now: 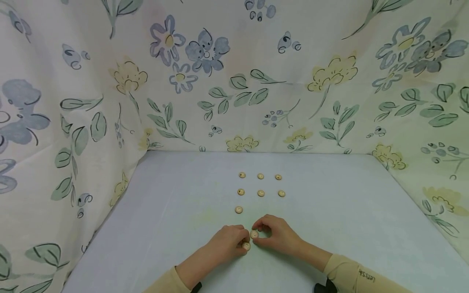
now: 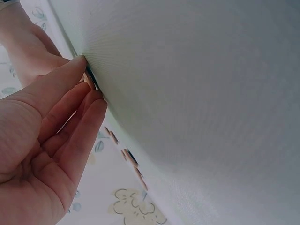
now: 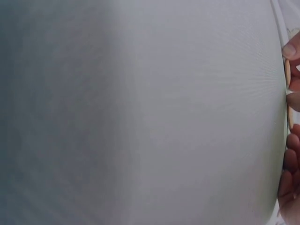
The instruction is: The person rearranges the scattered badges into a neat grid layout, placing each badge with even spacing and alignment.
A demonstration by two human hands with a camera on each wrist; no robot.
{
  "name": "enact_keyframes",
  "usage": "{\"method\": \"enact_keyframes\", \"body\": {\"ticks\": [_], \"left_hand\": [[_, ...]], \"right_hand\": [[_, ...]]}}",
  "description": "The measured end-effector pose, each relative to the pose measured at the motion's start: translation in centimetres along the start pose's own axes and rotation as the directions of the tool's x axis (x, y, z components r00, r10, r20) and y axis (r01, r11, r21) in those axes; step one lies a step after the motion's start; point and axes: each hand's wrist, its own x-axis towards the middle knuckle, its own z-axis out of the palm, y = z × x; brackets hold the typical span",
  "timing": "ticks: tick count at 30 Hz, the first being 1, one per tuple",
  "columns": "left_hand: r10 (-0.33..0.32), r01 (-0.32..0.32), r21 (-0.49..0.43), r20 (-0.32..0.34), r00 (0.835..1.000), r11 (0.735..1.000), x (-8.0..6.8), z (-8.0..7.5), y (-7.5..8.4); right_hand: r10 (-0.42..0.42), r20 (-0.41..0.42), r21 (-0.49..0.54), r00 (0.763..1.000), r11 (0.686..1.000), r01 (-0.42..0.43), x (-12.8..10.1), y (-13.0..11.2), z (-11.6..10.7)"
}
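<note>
Both our hands sit close together at the near edge of the table (image 1: 329,211): left hand (image 1: 225,244) pinches one button (image 1: 246,245), right hand (image 1: 276,236) pinches another button (image 1: 254,234). Seven buttons (image 1: 260,192) are already in rows just beyond. One clumsy nudge could probably knock those rows crooked.

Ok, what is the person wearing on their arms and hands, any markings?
Both hands are bare, left hand and right hand. Each arm wears a pale tan long sleeve, left sleeve and right sleeve. The right sleeve carries small dark lettering near the cuff, too small to read reliably. A black strap edge shows under the right wrist.
</note>
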Motion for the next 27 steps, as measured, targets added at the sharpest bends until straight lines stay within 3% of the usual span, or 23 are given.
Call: {"method": "enact_keyframes", "body": {"ticks": [16, 27], "left_hand": [[0.014, -0.014, 0.001, -0.003, 1.000, 1.000, -0.03, -0.10, 0.06], [0.017, -0.016, 0.016, -0.010, 1.000, 1.000, -0.02, -0.02, -0.02]], "right_hand": [[-0.037, 0.007, -0.032, 0.999, 0.999, 0.037, 0.18, 0.06, -0.21], [-0.119, -0.015, -0.179, 0.993, 0.977, 0.114, 0.26, -0.10, -0.07]]}}
